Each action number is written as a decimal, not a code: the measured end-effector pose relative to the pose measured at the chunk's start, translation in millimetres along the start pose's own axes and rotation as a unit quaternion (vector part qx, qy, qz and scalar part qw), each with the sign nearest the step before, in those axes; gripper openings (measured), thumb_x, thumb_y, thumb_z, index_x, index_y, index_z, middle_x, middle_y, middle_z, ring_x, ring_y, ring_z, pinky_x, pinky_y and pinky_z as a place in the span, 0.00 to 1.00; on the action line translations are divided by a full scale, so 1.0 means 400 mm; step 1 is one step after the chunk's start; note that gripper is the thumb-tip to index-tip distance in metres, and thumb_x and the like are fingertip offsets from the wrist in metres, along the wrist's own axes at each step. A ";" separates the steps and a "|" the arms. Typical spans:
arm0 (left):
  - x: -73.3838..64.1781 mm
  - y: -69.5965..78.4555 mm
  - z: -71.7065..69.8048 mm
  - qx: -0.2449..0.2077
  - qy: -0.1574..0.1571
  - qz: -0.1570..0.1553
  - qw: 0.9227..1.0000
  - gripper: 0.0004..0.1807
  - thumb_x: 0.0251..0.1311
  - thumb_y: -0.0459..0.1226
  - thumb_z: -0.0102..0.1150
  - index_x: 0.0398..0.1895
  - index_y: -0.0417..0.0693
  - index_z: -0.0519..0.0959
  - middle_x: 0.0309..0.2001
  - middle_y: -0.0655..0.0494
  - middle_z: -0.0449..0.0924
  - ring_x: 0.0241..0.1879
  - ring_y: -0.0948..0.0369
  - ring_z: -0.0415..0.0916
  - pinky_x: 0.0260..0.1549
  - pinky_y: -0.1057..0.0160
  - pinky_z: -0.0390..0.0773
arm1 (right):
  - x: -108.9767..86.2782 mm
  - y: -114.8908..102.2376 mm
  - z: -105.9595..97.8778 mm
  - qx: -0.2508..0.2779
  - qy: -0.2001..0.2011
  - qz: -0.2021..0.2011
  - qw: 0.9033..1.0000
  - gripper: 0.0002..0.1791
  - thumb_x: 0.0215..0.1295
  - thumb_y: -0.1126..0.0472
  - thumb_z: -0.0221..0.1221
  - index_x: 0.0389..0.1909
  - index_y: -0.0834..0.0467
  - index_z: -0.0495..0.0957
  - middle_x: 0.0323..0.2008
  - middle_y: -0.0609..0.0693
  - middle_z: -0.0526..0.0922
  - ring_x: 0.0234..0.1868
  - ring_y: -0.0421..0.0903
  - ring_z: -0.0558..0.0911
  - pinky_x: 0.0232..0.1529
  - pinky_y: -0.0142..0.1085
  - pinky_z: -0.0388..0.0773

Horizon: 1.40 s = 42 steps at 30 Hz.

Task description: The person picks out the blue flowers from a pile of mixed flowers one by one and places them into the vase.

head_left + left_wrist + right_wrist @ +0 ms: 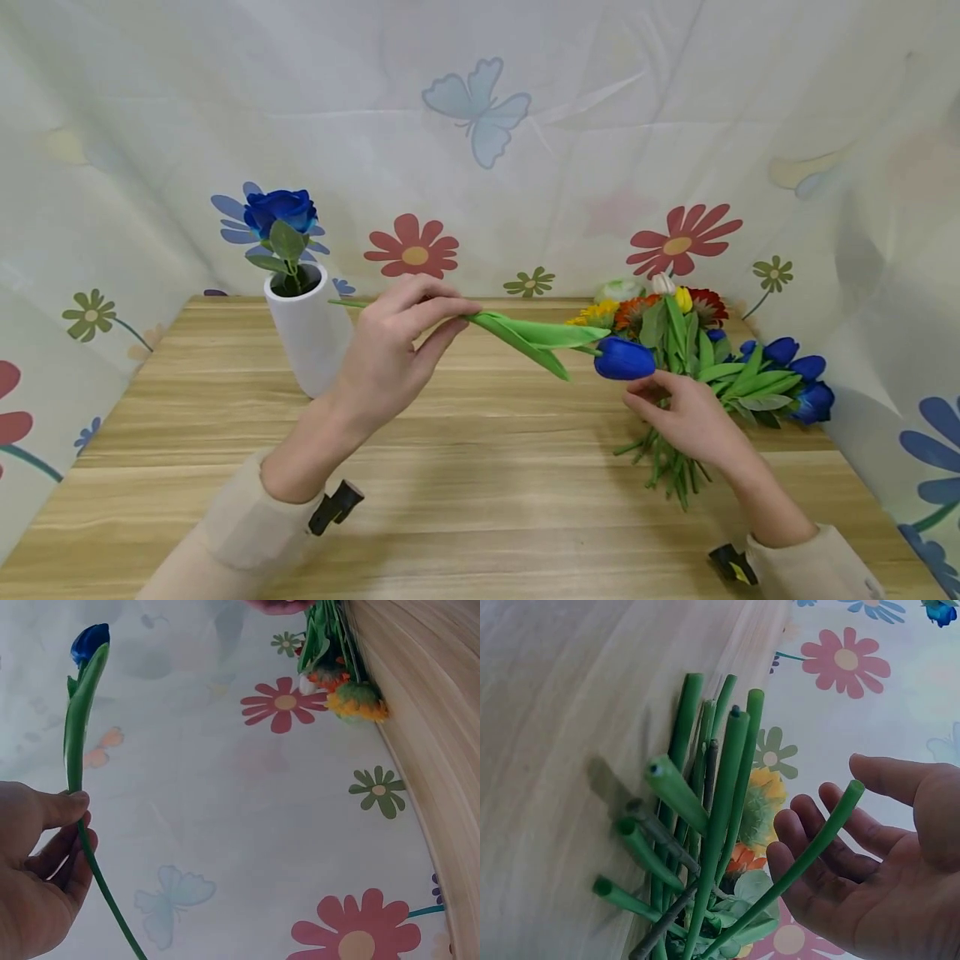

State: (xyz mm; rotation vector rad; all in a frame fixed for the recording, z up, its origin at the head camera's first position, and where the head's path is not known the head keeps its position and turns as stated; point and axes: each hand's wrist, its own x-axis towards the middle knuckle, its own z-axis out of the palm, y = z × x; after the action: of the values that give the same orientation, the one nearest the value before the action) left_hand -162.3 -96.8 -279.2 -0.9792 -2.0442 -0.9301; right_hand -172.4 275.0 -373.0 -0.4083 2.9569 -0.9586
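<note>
My left hand point(390, 354) pinches the green stem of a blue artificial tulip point(626, 359) between thumb and fingers, just below its leaves. The tulip lies nearly level above the table in the head view, bloom toward the right. Close below the bloom is my right hand point(693, 421), fingers loosely bent with nothing gripped. In the right wrist view, one green stem point(810, 855) crosses in front of that palm. Beneath the right hand lies a pile of artificial flowers point(738, 383), stem ends toward me. A white vase point(303, 342) holding a blue rose point(281, 214) stands left of my left hand.
The wooden table point(480, 517) ends at a pale curtain point(555, 183) printed with flowers and a butterfly. Yellow, orange, red, white and blue blooms make up the pile at the right. Dark wrist mounts point(336, 507) show below both sleeves.
</note>
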 end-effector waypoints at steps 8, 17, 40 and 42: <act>0.009 0.000 -0.011 0.013 0.018 0.015 1.000 0.11 0.58 0.26 0.72 0.44 0.39 0.89 0.42 0.50 0.83 0.43 0.55 0.77 0.35 0.64 0.77 | 0.001 0.002 0.004 -0.001 -0.002 -0.008 1.000 0.13 0.73 0.57 0.63 0.49 0.63 0.84 0.39 0.48 0.86 0.42 0.47 0.83 0.40 0.41 0.80; 0.021 -0.018 -0.028 0.035 0.036 0.025 0.998 0.10 0.59 0.26 0.71 0.44 0.39 0.88 0.42 0.48 0.83 0.43 0.54 0.78 0.42 0.60 0.80 | 0.003 -0.003 0.002 -0.003 -0.005 -0.007 1.000 0.13 0.74 0.56 0.63 0.48 0.62 0.84 0.38 0.47 0.85 0.41 0.46 0.82 0.40 0.42 0.79; 0.025 -0.094 -0.091 0.042 0.099 -0.014 0.994 0.09 0.62 0.26 0.69 0.45 0.34 0.87 0.44 0.43 0.83 0.45 0.54 0.83 0.46 0.66 0.80 | -0.005 0.009 -0.014 -0.018 -0.003 0.054 0.998 0.18 0.76 0.52 0.60 0.48 0.65 0.83 0.37 0.53 0.86 0.35 0.48 0.82 0.30 0.41 0.75; 0.023 -0.100 -0.095 0.042 0.105 -0.025 0.993 0.09 0.62 0.26 0.69 0.45 0.34 0.87 0.44 0.44 0.84 0.45 0.54 0.83 0.46 0.68 0.79 | -0.003 0.012 -0.015 -0.022 -0.003 0.060 0.998 0.19 0.76 0.53 0.59 0.48 0.67 0.83 0.36 0.53 0.86 0.32 0.47 0.80 0.28 0.41 0.74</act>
State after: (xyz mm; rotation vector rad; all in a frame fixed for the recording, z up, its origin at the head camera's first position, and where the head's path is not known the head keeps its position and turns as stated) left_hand -189.8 -143.1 -264.6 -0.7552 -1.9202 -0.9255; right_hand -172.7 282.4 -370.9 -0.2306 2.9613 -0.8804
